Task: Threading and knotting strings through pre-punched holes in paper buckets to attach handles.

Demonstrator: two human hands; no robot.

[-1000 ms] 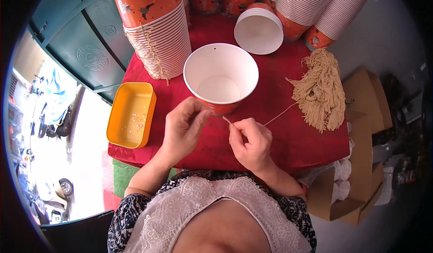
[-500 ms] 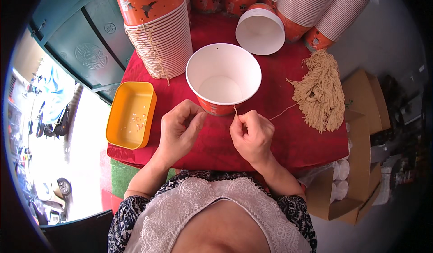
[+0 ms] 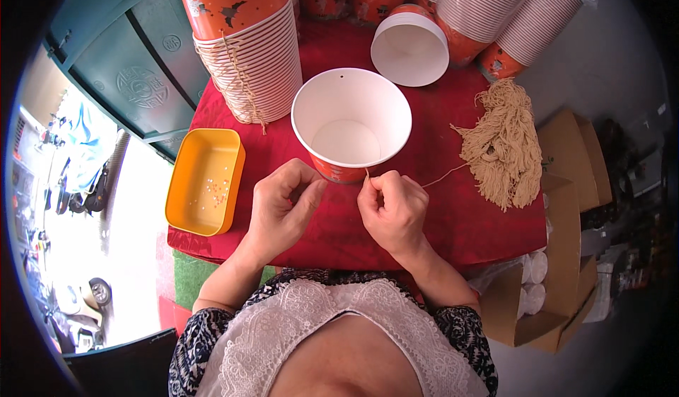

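An orange paper bucket (image 3: 351, 118), white inside, stands upright before me, with a small dark hole near its far rim. At its near left side, my left hand (image 3: 284, 202) is closed in a pinch; whatever its fingertips hold is too small to make out. My right hand (image 3: 393, 206) pinches a thin tan string (image 3: 447, 175) close to the bucket's near rim, a short end poking up from the fingers. That string runs right to a loose bundle of tan strings (image 3: 498, 146) on the table.
A yellow plastic tub (image 3: 177, 185) holding small red and white beads sits left on the red-covered table (image 3: 453, 234). Nested buckets (image 3: 251, 64) with strings hanging on them tower behind it. Another bucket (image 3: 410, 50) lies tipped before more stacks. Cardboard boxes (image 3: 559, 255) stand at right.
My right hand has moved slightly left, and the string end above its fingers shows shorter. My left hand has barely shifted. The bucket stays in place.
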